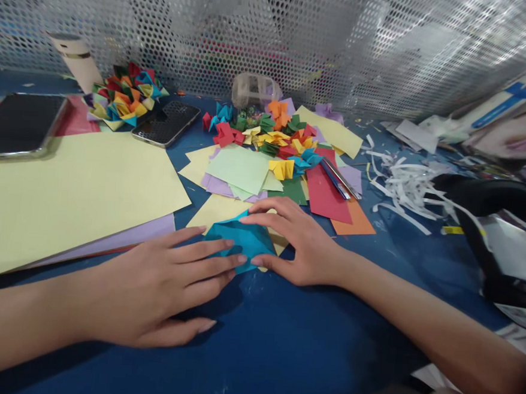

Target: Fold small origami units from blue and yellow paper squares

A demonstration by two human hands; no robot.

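Currently, blue paper (255, 239) sits at your left hand's (161, 289) 2 o'clock, right hand's (302, 245) 9, both touching: left flat, fingers slightly spread; right curled, can't tell if pinching.

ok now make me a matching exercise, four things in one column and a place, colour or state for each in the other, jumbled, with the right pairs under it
Things
1. blue paper
2. pens
3. strips
4. jar

Places, colours, states
A. see-through, near the mesh
B. touched by the left hand and the right hand
C. white, in a loose, tangled heap
D. partly over a red sheet

Right pairs: 1-B, 2-D, 3-C, 4-A
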